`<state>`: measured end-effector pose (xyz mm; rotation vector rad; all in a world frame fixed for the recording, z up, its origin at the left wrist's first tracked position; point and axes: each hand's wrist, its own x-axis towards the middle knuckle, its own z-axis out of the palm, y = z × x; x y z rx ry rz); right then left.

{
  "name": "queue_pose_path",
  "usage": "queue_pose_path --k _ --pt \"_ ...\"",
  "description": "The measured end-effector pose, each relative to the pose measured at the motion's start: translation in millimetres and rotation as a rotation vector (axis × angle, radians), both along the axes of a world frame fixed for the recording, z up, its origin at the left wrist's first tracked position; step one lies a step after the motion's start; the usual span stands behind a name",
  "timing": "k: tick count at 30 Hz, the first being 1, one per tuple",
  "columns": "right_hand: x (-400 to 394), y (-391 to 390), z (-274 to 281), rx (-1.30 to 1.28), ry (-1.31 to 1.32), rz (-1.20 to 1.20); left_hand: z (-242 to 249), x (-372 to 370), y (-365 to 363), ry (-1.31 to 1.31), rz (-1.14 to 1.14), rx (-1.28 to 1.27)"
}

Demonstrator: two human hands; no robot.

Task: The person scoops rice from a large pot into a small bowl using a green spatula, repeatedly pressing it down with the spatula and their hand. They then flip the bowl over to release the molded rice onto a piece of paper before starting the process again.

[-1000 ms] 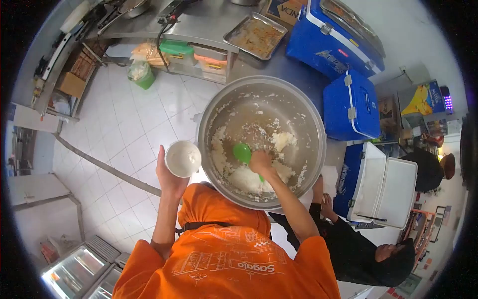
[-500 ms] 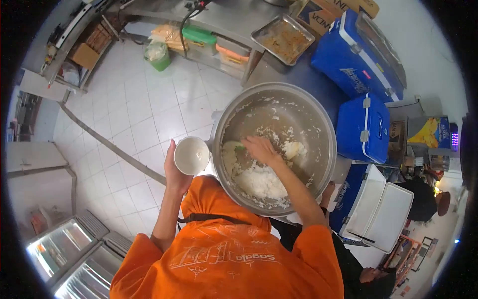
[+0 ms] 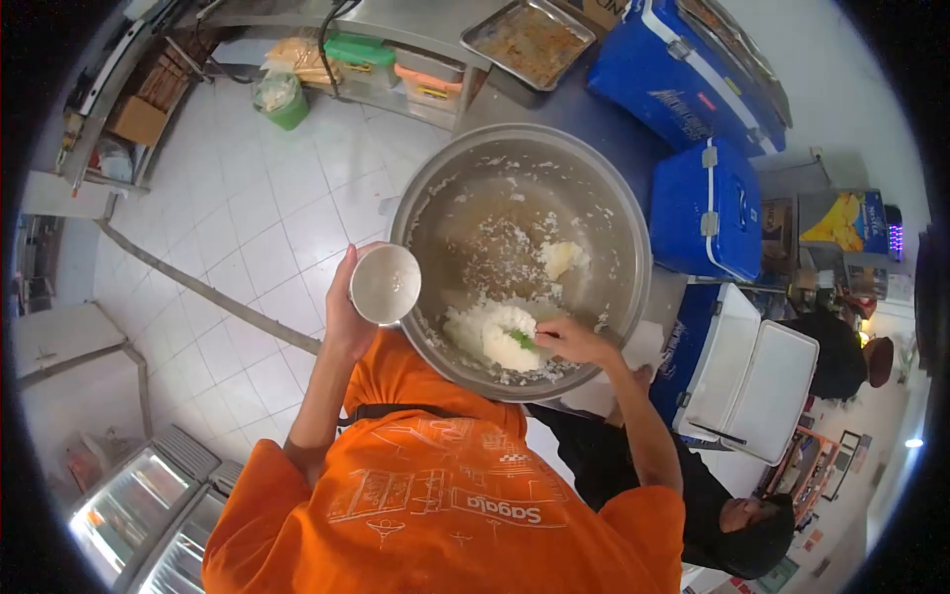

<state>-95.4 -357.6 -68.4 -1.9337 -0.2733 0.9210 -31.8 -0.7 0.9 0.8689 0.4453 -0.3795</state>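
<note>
My left hand (image 3: 348,312) grips a small white bowl (image 3: 385,285) at the left rim of a large metal pot (image 3: 408,213). A few white bits lie inside the bowl. In the lower part of the pot, my right hand (image 3: 574,342) is closed on a rice paddle (image 3: 522,339) with a pale blade and green near the handle end. The paddle is at a heap of white rice (image 3: 475,322); its exact edge blends with the grains. A pale clump (image 3: 562,259) lies farther up in the pot, and loose grains stick to the walls.
Blue coolers (image 3: 705,213) stand right of the pot, near an open white-lined cooler (image 3: 737,371). A metal tray (image 3: 529,45) of brownish food sits beyond. A person in black (image 3: 683,520) is close at my right. A green bin (image 3: 281,101) stands on the tiled floor.
My right hand has moved from the pot's left-middle down and right, bringing the paddle to the rice heap. My left hand still holds the bowl. The camera view has shifted slightly.
</note>
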Motion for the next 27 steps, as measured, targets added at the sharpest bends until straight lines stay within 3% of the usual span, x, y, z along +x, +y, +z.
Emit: queue_pose_path --k 1,5,8,10,11,13,17,19,23,25,27 --pt "0 -2 7 0.001 0.019 -0.117 2 -2 -2 0.017 -0.005 -0.005" --pt "9 -12 9 -0.055 -0.039 -0.170 8 -11 -10 0.082 0.025 0.048" --pt "21 7 10 0.009 -0.255 -0.300 1 -15 -13 0.075 0.018 0.041" --pt "32 28 23 -0.132 -0.972 -0.414 -5 -18 -11 0.036 0.025 0.057" --pt "34 27 20 -0.132 -0.971 -0.412 -5 -19 -9 0.037 0.027 0.056" --pt "36 23 8 -0.575 -1.080 -0.045 -4 -21 -3 0.045 0.040 0.020" --pt "44 28 29 -0.735 -1.118 0.005 -5 -28 7 0.014 0.120 0.041" --pt "47 51 47 -0.763 -0.918 -0.049 -9 -29 13 0.040 0.133 0.034" --pt "31 86 -18 -0.899 -1.062 0.200 -11 -32 12 0.023 0.126 0.028" --pt "22 89 -63 -0.681 -0.959 0.321 -5 -32 13 0.014 0.132 -0.014" --pt "36 82 -42 -0.718 -0.874 0.367 -2 -29 17 -0.029 0.136 0.008"
